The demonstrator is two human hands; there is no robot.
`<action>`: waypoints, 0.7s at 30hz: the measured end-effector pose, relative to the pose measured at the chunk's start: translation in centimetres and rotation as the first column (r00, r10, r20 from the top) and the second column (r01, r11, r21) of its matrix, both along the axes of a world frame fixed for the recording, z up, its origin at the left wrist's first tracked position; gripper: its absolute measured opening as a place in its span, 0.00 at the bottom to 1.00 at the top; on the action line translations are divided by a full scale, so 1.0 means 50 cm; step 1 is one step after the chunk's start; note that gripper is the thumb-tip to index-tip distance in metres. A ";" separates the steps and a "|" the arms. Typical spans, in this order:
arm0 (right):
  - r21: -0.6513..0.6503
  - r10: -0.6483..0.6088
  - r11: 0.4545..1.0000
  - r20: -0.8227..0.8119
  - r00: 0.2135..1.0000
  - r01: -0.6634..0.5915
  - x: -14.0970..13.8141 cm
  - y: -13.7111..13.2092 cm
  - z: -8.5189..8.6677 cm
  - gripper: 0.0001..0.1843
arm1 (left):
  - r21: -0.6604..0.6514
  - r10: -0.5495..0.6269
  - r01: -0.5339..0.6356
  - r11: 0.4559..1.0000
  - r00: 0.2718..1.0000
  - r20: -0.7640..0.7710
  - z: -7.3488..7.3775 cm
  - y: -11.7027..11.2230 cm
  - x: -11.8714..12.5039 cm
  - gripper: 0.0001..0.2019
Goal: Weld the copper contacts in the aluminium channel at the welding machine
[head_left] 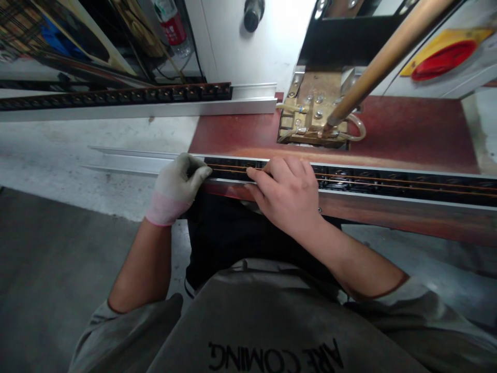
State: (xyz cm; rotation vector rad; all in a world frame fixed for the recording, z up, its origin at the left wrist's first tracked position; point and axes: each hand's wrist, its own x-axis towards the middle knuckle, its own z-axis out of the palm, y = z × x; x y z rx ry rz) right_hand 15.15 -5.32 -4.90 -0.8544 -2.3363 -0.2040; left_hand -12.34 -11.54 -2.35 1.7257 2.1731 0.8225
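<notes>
A long aluminium rail (pixel 388 184) with black inserts and two thin copper wires lies across the red-brown worktop (pixel 240 137). My left hand (pixel 176 189), in a white glove, is closed round the rail's left end. My bare right hand (pixel 287 194) rests on the rail just to the right, fingers curled and pressed on the wires and the rail's near edge.
A brass clamp fixture (pixel 310 111) with a copper rod (pixel 388 57) stands behind the rail. A second rail with black inserts (pixel 116 98) lies at the back left. A red switch (pixel 442 59) on yellow sits at the upper right. Bare aluminium profiles (pixel 132 160) extend left.
</notes>
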 end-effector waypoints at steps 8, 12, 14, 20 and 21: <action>-0.185 -0.009 0.983 -0.042 0.999 0.001 0.063 0.010 0.010 0.13 | -0.007 -0.039 0.038 0.999 0.999 -0.035 0.004 -0.001 0.004 0.14; -0.164 -0.144 0.978 -0.086 0.986 0.128 0.116 -0.004 -0.003 0.09 | 0.000 -0.050 0.050 0.999 0.998 -0.028 0.003 0.000 0.001 0.12; -0.127 -0.159 0.981 -0.096 0.983 0.146 0.127 -0.011 -0.011 0.10 | 0.003 -0.055 0.055 0.998 0.998 -0.034 0.004 0.003 -0.002 0.11; -0.096 -0.164 0.983 -0.076 0.984 0.156 0.106 -0.014 -0.016 0.08 | -0.097 -0.114 0.107 0.990 0.991 -0.069 0.035 0.012 -0.015 0.12; -0.118 -0.164 0.981 -0.071 0.984 0.155 0.103 -0.012 -0.015 0.07 | -0.114 -0.131 0.122 0.986 0.989 -0.075 0.041 0.013 -0.017 0.12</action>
